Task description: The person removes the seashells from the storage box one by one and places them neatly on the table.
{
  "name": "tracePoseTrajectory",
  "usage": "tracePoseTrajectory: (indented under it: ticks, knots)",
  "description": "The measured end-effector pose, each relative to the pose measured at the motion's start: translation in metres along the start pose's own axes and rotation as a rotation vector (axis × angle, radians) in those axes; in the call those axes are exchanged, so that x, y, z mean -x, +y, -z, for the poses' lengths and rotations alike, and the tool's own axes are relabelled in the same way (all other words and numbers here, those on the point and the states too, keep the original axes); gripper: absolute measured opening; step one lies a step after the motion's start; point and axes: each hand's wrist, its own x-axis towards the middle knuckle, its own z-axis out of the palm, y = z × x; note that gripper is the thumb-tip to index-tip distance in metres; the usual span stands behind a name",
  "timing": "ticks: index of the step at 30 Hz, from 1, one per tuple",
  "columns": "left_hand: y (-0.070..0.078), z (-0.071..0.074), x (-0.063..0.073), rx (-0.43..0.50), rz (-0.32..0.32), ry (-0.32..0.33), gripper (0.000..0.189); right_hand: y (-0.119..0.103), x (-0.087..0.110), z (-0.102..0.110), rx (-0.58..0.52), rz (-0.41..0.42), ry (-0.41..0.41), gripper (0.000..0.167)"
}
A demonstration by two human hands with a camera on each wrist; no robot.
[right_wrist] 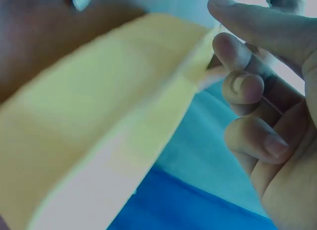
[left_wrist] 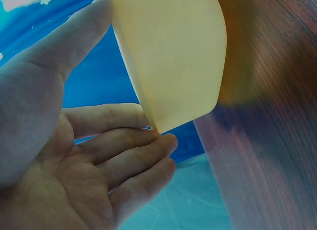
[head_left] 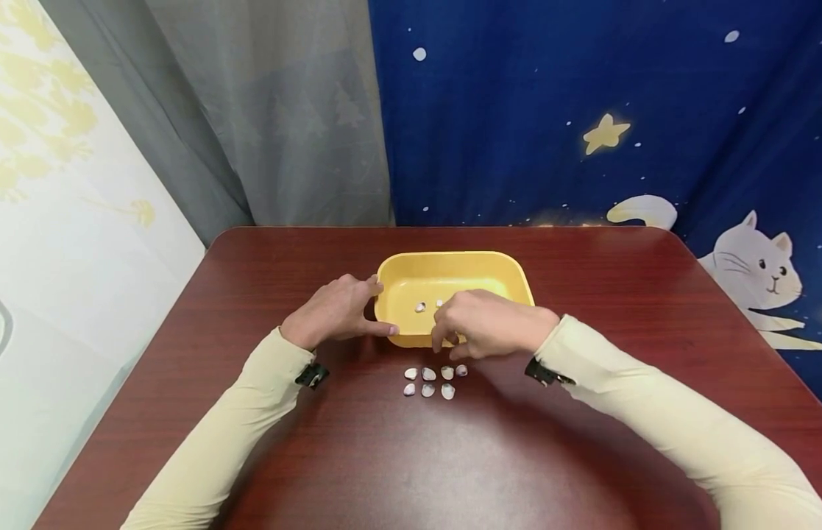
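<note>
A yellow plastic tub [head_left: 444, 266] stands on the table with a small seashell [head_left: 420, 307] inside. A pale piece [head_left: 440, 302] beside the shell is partly covered by my right hand. My left hand [head_left: 338, 309] holds the tub's left end, thumb on the front rim and fingers on the rim farther back. Over the front rim, my right hand [head_left: 483, 324] has its fingers bent downward. No object shows between thumb and forefinger of the right hand [right_wrist: 267, 91] in its wrist view. Several small shells [head_left: 428, 374] lie in two rows before the tub.
The dark red-brown wooden table [head_left: 305, 456] bears the tub and shells. Behind it hang a grey curtain [head_left: 305, 110] and a blue curtain [head_left: 503, 110] with stars and a white cat. A pale patterned surface [head_left: 66, 221] stands at the left.
</note>
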Motion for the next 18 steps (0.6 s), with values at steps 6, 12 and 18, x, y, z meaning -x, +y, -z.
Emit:
tracePoseTrajectory:
  ticks: [6, 12, 18]
  knots:
    - [-0.002, 0.0, 0.0, 0.007, -0.027, 0.009, 0.075, 0.014, -0.019, 0.02, 0.061, -0.018, -0.001, 0.02]
    - [-0.003, -0.001, -0.001, 0.008, -0.036, 0.01, 0.074, 0.029, -0.04, 0.026, 0.074, -0.063, -0.02, 0.021]
    - [-0.002, 0.0, 0.0, -0.006, -0.038, 0.013, 0.07, 0.041, -0.057, 0.022, 0.078, -0.137, -0.084, 0.017]
